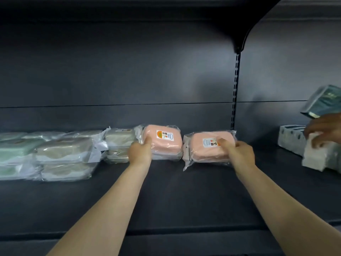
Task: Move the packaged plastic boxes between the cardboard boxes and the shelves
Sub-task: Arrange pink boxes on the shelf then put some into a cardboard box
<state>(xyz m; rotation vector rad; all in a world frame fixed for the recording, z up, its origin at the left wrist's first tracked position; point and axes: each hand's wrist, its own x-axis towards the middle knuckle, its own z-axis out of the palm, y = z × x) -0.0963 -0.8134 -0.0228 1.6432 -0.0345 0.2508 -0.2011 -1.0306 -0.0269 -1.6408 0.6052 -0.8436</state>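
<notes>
Now left grip [140, 150] clasps the left pink box [164, 145], right grip [239, 154] the right pink box [202, 151].

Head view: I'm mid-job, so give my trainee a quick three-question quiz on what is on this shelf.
1. True or false: the left hand grips a beige box.
2. The right hand grips: A) the right pink box; B) a green box; C) nothing.
3. What colour are the packaged boxes farthest left on the shelf?

Key: 1 false, it grips the left pink box; 2 A; 3 green.
</notes>
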